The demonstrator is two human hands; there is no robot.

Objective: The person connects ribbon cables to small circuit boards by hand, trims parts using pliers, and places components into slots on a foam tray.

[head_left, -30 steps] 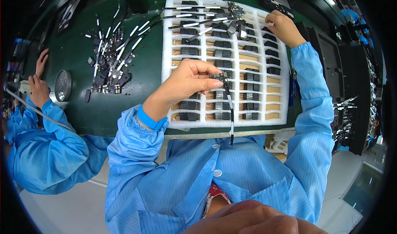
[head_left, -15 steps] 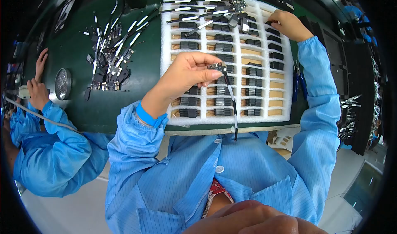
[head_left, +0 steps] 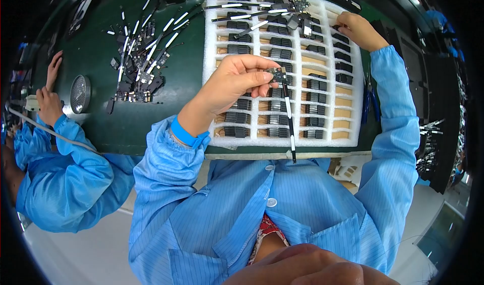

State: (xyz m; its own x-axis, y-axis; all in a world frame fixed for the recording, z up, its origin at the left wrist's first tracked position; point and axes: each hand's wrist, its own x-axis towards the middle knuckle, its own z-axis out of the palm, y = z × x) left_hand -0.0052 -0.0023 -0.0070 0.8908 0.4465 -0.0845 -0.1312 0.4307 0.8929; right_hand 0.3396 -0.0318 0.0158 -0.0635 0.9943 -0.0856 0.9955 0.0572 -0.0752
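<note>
Between thumb and fingers, my left hand [head_left: 242, 81] pinches a small circuit board [head_left: 277, 74], from which a black-and-white strip [head_left: 289, 114] hangs past the table's front edge. Below it lies a white foam tray [head_left: 256, 43], its slots holding rows of black parts [head_left: 315, 96]. At the tray's upper right, my right hand [head_left: 359, 31] is closed with its fingertips at a black part in the right column. Several boards with long strips [head_left: 298, 3] lie across the tray's top.
A pile of boards with strips [head_left: 146, 66] lies on the green table [head_left: 186, 93]. Left are a round dish [head_left: 80, 94] and a co-worker's hands [head_left: 49, 106]. Blue-handled tools [head_left: 370, 103] lie right of the tray, beside black racks [head_left: 438, 93].
The right hand has gone from spread fingers above the tray to closed fingers at a black part in the right column. The left hand still holds its board, now slightly higher in view.
</note>
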